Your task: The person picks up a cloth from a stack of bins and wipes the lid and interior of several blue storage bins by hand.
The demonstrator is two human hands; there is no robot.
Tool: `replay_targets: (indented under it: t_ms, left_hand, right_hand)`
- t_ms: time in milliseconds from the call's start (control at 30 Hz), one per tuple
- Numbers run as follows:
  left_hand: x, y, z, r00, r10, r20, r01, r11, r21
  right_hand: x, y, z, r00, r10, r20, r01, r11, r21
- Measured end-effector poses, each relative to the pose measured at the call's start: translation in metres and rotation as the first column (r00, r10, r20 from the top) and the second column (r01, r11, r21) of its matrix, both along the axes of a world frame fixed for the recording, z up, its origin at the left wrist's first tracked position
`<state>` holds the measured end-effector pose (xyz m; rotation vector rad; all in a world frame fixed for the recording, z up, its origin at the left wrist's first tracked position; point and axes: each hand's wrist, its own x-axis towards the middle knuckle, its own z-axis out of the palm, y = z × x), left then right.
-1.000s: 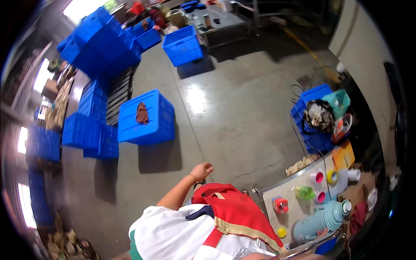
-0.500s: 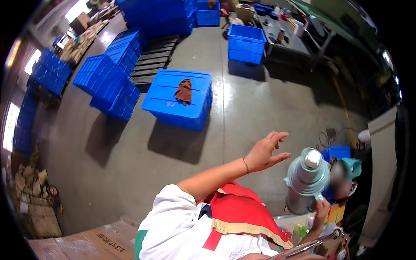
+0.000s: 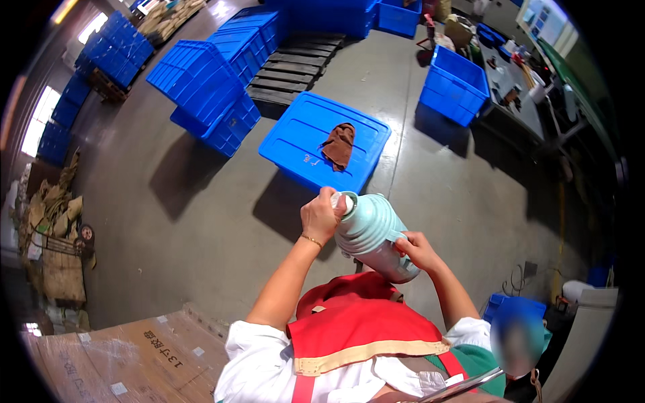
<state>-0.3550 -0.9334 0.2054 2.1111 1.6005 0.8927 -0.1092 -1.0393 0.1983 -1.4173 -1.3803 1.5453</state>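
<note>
A pale green thermos flask (image 3: 371, 230) is in front of my red apron, tilted with its mouth toward the upper left. My right hand (image 3: 419, 251) is closed round the handle on its side. At the mouth, my left hand (image 3: 320, 216) has its fingers closed on the white stopper (image 3: 345, 202), which they partly hide. Whether the stopper still sits in the neck, I cannot tell. Just beyond the flask stands a lidded blue bin (image 3: 289, 138) with a crumpled brown cloth (image 3: 340, 146) on top.
Stacked blue crates (image 3: 208, 87) and a dark slatted pallet (image 3: 295, 67) lie far left of centre. An open blue crate (image 3: 454, 87) is beside a cluttered workbench (image 3: 521, 101) at the right. Wrapped cartons (image 3: 134, 363) are near left; a person's blurred head shows at lower right.
The thermos flask has come from the right to in front of my body, held by its handle. My left hand, stretched open before, is now closed on the stopper. The view has turned.
</note>
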Motion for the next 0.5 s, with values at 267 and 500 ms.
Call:
replay_targets:
  t_ms: [267,500]
  left_hand:
    - [0.004,0.034,-0.090,0.840,0.515,0.170,-0.483,0.853,-0.196]
    - [-0.032,0.072,-0.098,0.730,0.678,-0.086,-0.640,0.723,0.261]
  right_hand:
    - [0.002,0.157,-0.022,0.855,0.396,0.334,-0.428,0.904,0.025]
    - [0.006,0.216,-0.052,0.704,0.532,0.470,-0.526,0.836,-0.159]
